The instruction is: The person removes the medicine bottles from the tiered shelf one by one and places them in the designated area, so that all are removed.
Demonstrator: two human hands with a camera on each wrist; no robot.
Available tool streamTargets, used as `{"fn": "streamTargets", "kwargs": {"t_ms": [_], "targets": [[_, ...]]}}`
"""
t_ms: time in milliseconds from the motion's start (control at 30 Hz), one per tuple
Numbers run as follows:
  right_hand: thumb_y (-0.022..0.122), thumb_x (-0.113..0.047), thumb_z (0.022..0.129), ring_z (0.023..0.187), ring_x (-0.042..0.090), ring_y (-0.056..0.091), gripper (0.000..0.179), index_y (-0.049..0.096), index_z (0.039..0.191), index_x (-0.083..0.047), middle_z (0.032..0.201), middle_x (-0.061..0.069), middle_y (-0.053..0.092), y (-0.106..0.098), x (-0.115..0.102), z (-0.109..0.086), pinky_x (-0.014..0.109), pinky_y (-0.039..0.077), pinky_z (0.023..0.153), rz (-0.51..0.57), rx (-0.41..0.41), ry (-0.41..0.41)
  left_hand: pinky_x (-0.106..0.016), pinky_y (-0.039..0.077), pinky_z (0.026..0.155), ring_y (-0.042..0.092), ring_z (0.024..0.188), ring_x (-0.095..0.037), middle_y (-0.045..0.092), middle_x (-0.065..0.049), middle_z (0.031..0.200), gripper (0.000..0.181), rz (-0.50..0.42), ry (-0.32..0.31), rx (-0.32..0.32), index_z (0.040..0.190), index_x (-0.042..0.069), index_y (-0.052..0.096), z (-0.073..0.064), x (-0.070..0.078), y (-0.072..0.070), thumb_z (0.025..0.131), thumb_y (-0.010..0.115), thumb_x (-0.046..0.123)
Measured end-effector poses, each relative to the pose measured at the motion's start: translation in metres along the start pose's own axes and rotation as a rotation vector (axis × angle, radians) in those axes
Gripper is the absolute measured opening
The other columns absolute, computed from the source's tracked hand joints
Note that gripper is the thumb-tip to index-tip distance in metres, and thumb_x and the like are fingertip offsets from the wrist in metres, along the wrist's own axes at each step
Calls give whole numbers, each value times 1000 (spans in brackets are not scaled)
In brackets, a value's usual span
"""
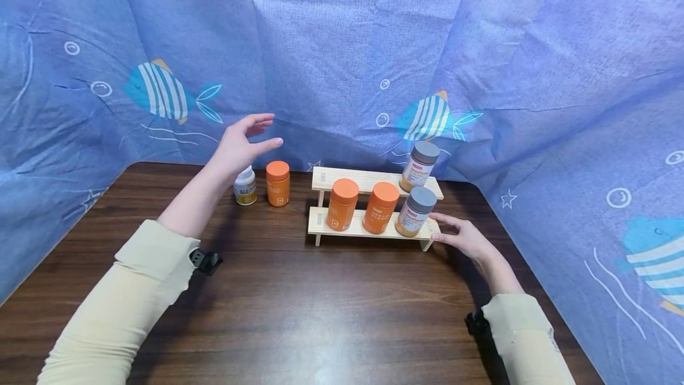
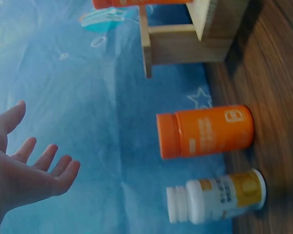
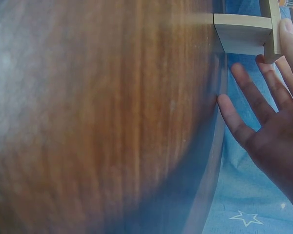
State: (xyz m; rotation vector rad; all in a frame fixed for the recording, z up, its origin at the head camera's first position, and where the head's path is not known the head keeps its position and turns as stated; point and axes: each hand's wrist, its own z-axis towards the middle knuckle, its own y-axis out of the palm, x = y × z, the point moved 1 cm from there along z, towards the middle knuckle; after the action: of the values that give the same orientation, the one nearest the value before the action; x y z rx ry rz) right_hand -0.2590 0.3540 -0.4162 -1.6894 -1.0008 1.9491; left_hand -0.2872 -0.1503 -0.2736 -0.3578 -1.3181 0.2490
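"Pale two-tier wooden rack (image 1: pixel 369 177), where?"
"Far side of the brown wooden table (image 1: pixel 299 314), right of centre. The right hand (image 1: pixel 464 236) touches its right end; whether it pinches, I can't tell."
"And the left hand (image 1: pixel 241 142)?"
"Fingers loosely spread, raised near the cylindrical orange plastic bottle (image 1: pixel 278 185) left of the rack."

Toward the far left corner of the surface (image 1: pixel 342 302), the left wrist (image 1: pixel 221 165) partly hides the bottle (image 1: pixel 246 191); the near edge is cut off, fine print on the jars (image 1: pixel 380 212) too small
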Motion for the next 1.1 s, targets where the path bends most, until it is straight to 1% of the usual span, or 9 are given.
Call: {"fn": "streamTargets", "kwargs": {"t_ms": [200,333,500,567,733,933,1100], "targets": [[72,-29,84,112,32,55,59,52,136,-12,136,17,52,0,1,0,50,37,97,8,-5,-5,-47,34,107,37,133,-23,45,-3,142,61,-58,26,20,139,21,46,1,13,13,84,72,31],[72,-30,83,116,35,52,59,52,136,-12,136,18,51,-1,4,-1,52,36,99,17,-6,8,-44,36,105,39,131,-21,47,-3,141,60,-69,69,22,138,22,47,4,21,23,83,73,30],[72,-29,84,116,33,52,58,52,136,-13,136,16,51,-1,5,-1,50,36,99,14,-4,11,-38,35,106,40,130,-17,48,1,139,60,-69,118,10,137,22,48,8,30,35,83,72,31],[72,-29,84,117,33,51,58,51,136,-13,136,16,51,-1,4,-2,49,36,99,14,-5,12,-38,36,106,40,129,-16,48,2,139,60,-72,129,7,137,23,48,9,34,38,83,72,32],[72,-29,84,119,32,50,59,51,137,-14,136,16,52,-1,2,-1,49,36,99,26,-9,8,-37,38,104,43,127,-15,51,3,136,58,-78,159,24,135,23,51,11,44,48,82,74,32],[72,-29,83,111,28,56,58,52,136,-14,132,15,55,0,2,0,42,41,94,21,-7,-1,-34,38,103,43,125,-13,52,3,135,57,-89,224,27,134,21,52,12,59,64,82,74,30],[72,-29,83,110,29,56,58,52,135,-13,132,16,55,0,2,1,42,42,93,9,-4,-5,-34,38,102,44,124,-13,52,3,135,56,-91,271,9,133,21,52,14,69,79,82,74,30]]}}
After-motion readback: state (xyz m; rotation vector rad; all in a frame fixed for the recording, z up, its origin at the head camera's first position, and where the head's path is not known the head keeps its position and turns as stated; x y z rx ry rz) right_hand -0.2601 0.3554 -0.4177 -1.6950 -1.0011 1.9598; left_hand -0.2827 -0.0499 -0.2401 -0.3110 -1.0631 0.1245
